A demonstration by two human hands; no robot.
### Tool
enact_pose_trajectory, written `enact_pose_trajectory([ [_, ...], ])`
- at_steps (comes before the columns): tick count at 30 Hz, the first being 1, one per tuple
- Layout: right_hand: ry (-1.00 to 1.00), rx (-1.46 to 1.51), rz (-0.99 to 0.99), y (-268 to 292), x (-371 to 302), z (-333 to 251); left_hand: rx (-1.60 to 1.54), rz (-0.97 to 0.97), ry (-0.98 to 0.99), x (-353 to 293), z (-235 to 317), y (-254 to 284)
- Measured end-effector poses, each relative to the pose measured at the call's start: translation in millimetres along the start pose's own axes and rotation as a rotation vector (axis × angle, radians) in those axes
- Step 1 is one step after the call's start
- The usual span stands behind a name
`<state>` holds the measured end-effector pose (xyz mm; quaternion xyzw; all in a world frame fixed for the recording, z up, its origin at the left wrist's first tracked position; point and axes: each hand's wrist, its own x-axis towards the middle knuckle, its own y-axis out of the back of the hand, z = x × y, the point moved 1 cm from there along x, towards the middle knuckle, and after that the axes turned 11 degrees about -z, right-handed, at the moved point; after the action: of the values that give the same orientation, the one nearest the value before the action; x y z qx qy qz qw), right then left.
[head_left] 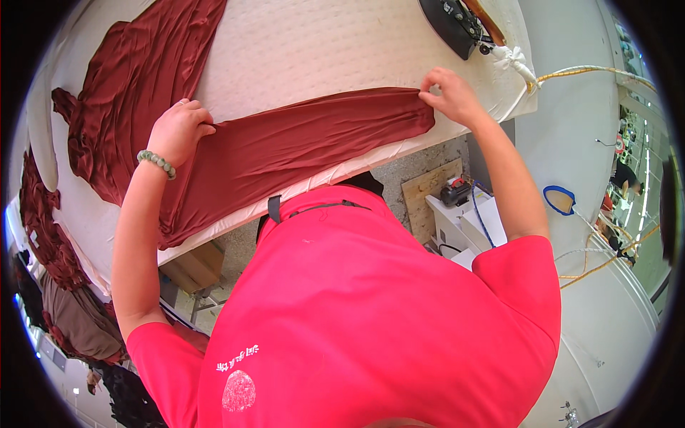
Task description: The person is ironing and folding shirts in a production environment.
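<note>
A dark red garment (300, 139) of thin, creased fabric lies across the padded ironing table (300, 50). One long piece of it, which looks like a sleeve, stretches to the right along the near edge. My left hand (178, 130), with a bead bracelet and a ring, pinches the upper edge of the fabric where this piece meets the wider body at the left. At the far right end, my right hand (448, 96) pinches the top corner of the same piece between thumb and fingers. Wrinkles run lengthwise between both hands.
An iron (457, 25) stands at the table's upper right, its cord wrapped in white cloth beside a yellowish hose (571, 71). More dark red garments (44, 221) hang at the left. Below the table are a cardboard box (193, 267) and a white machine (457, 221).
</note>
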<state>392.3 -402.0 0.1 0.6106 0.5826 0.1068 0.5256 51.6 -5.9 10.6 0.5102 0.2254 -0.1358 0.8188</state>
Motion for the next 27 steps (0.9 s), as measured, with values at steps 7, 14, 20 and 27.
enact_pose_trajectory([
  [7,-0.212,0.148,-0.026,6.0,25.7,12.0,-0.001,-0.011,0.047,3.0,-5.7,-2.8],
  [14,-0.242,0.069,-0.045,14.4,38.2,12.6,-0.038,0.092,0.093,7.3,-14.8,-15.2],
  [20,-0.248,-0.052,-0.019,18.9,49.1,10.2,0.075,0.167,0.12,9.8,-16.0,-23.5],
  [27,-0.284,-0.07,-0.054,20.0,58.0,13.0,0.136,0.236,0.184,12.2,-8.1,-28.0],
])
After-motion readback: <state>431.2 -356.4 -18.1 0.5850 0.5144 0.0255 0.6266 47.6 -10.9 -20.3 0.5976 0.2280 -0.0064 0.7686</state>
